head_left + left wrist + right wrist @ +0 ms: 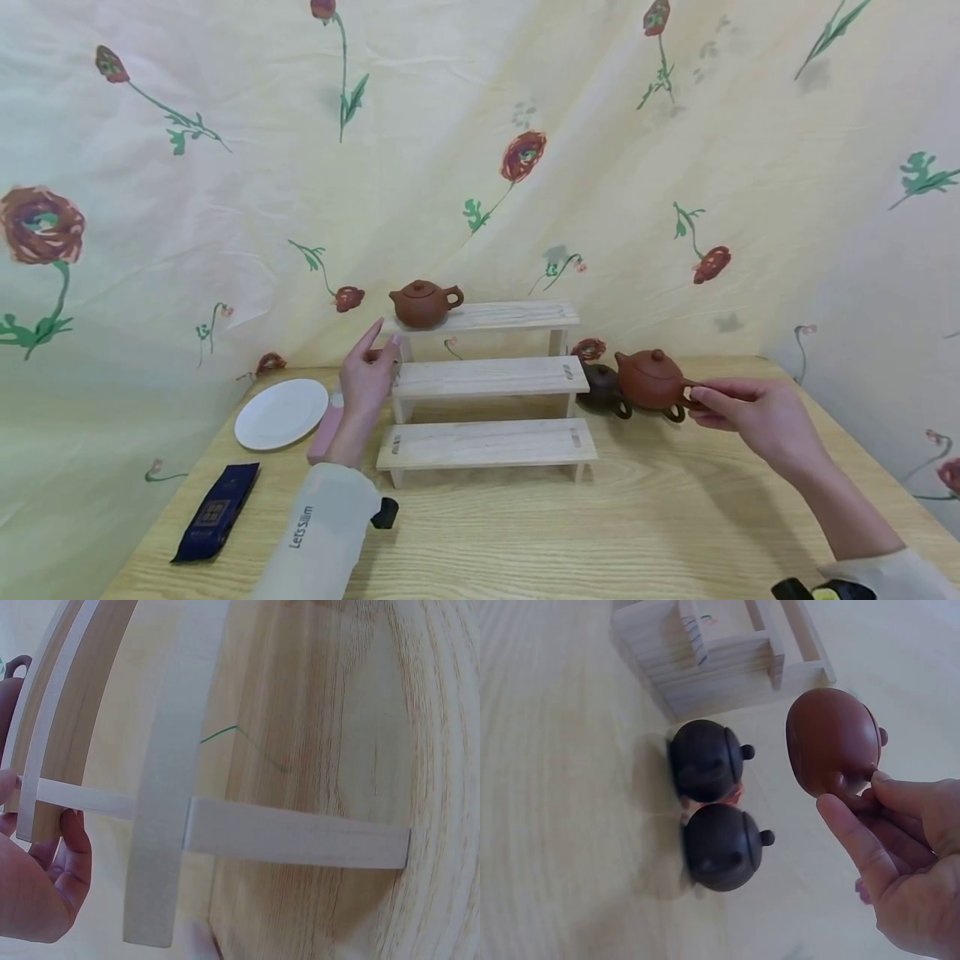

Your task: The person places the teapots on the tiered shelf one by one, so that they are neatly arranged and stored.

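Observation:
My right hand (765, 421) pinches the handle of a reddish-brown teapot (649, 380), holding it in the air right of a three-tiered wooden stand (487, 444). Below that teapot are two dark teapots; in the right wrist view one dark teapot (705, 761) stands beside the other dark teapot (724, 847). Another reddish-brown teapot (422, 305) sits on the left end of the top tier. At that same end my left hand (367, 375) grips the shelf board, and the left wrist view has its fingers (75, 832) curled about the board's edge.
On the left of the wooden table (480, 542) lie a white plate (281, 414) and a dark blue packet (216, 512). A pink object (324, 433) is partly hidden behind my left forearm. Flower-printed cloth (450, 167) hangs behind and at the sides.

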Demonstrator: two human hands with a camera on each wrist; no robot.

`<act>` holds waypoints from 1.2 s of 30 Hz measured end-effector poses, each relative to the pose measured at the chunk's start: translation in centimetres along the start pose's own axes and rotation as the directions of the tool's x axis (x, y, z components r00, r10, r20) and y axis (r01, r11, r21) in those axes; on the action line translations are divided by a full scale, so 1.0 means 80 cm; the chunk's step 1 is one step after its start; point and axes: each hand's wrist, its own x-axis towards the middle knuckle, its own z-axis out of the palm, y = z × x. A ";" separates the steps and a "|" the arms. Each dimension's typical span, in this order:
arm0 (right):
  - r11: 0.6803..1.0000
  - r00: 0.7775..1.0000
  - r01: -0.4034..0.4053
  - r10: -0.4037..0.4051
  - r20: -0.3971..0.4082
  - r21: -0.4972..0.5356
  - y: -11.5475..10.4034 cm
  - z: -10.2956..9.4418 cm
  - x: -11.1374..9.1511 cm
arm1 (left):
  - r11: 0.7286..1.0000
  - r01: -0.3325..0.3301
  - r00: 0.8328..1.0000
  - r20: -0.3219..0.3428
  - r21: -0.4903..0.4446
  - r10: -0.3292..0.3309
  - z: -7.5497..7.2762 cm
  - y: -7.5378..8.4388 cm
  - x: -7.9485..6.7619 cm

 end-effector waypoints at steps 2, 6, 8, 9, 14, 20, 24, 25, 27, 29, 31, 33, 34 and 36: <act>1.000 1.000 0.023 -0.023 -0.003 0.004 -0.005 0.000 0.004 | 1.000 0.006 1.000 0.004 -0.002 -0.006 0.000 0.000 0.000; 0.998 0.998 0.056 -0.056 0.003 -0.001 -0.014 -0.003 0.012 | 1.000 0.002 1.000 0.007 -0.001 -0.002 0.000 0.001 -0.001; 0.998 0.998 0.062 -0.062 0.008 -0.006 -0.019 -0.003 0.015 | 1.000 -0.006 1.000 0.007 -0.001 0.006 0.000 0.002 -0.001; 0.998 0.998 0.058 -0.058 0.009 -0.007 -0.022 -0.003 0.017 | 1.000 -0.009 1.000 0.008 -0.003 0.009 0.000 0.002 -0.001; 0.997 0.997 0.073 -0.073 0.004 0.027 -0.036 -0.002 0.029 | 1.000 -0.006 1.000 0.008 -0.005 0.006 -0.001 0.001 -0.001; 0.993 0.994 0.109 -0.109 0.000 0.054 -0.053 0.000 0.043 | 1.000 0.001 1.000 0.006 0.000 -0.001 -0.002 -0.001 -0.001; 0.988 0.991 0.136 -0.137 0.002 0.077 -0.061 0.002 0.050 | 1.000 0.003 1.000 0.009 -0.010 -0.003 -0.002 -0.001 -0.001; 0.986 0.990 0.143 -0.144 0.002 0.090 -0.063 0.003 0.052 | 1.000 0.006 1.000 0.012 -0.012 -0.005 -0.002 0.000 -0.001; 0.982 0.988 0.152 -0.154 0.002 0.114 -0.067 0.005 0.056 | 1.000 0.011 1.000 0.016 -0.015 -0.011 -0.002 0.001 -0.001; 0.980 0.987 0.159 -0.160 -0.002 0.123 -0.071 0.008 0.061 | 1.000 0.015 1.000 0.019 -0.015 -0.015 -0.002 0.001 -0.001; 0.978 0.987 0.163 -0.163 -0.009 0.128 -0.075 0.011 0.065 | 1.000 0.014 1.000 0.022 -0.018 -0.013 -0.002 0.001 -0.001; 0.975 0.985 0.172 -0.172 -0.015 0.138 -0.079 0.015 0.070 | 1.000 0.011 1.000 0.025 -0.022 -0.010 -0.001 0.000 0.000; 0.973 0.984 0.176 -0.176 -0.016 0.146 -0.080 0.017 0.073 | 1.000 0.010 1.000 0.026 -0.021 -0.009 -0.001 0.000 0.000; 0.971 0.983 0.184 -0.184 -0.015 0.152 -0.084 0.020 0.078 | 1.000 0.007 1.000 0.027 -0.020 -0.007 -0.001 0.000 0.000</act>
